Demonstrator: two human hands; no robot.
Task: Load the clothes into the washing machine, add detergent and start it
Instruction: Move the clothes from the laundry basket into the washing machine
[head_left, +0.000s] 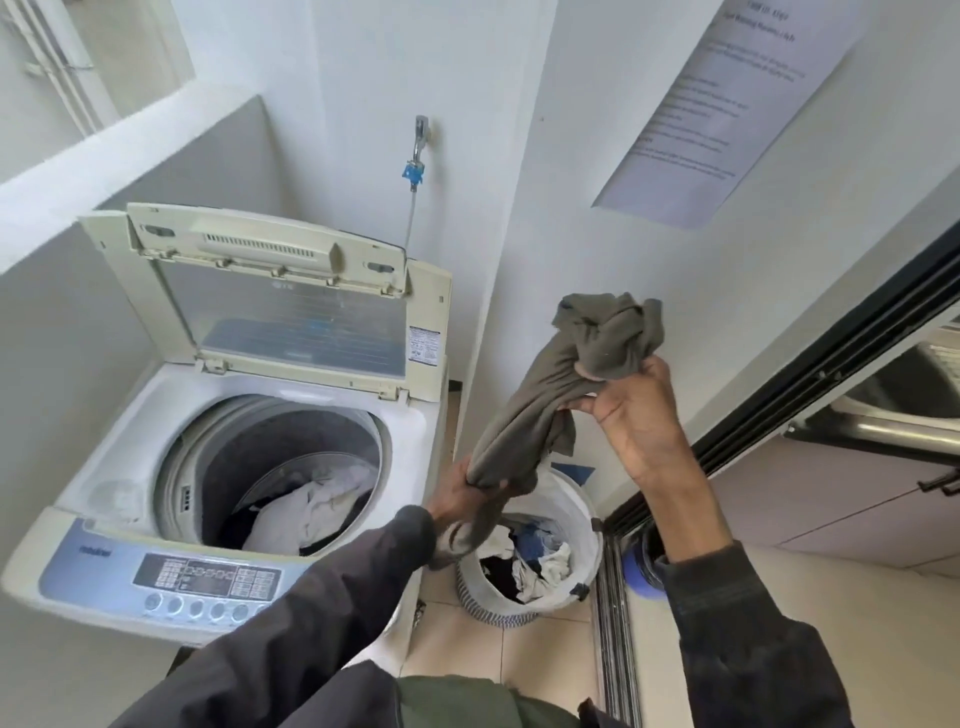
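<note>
A top-loading washing machine (156, 483) stands at the left with its lid (280, 291) raised. White and dark clothes (311, 509) lie in its drum. To its right a white laundry basket (582, 499) on the floor holds more mixed clothes. Above the basket I hold an olive-grey garment (561, 384) stretched between both hands. My right hand (634, 410) grips its bunched upper end. My left hand (467, 493) grips its lower end, close to the machine's right edge. No detergent is in view.
The machine's control panel (202, 577) with buttons faces me at the front. A tap with a hose (418, 156) is on the wall behind. A paper notice (727, 98) hangs at the right, above a sliding door track (613, 613).
</note>
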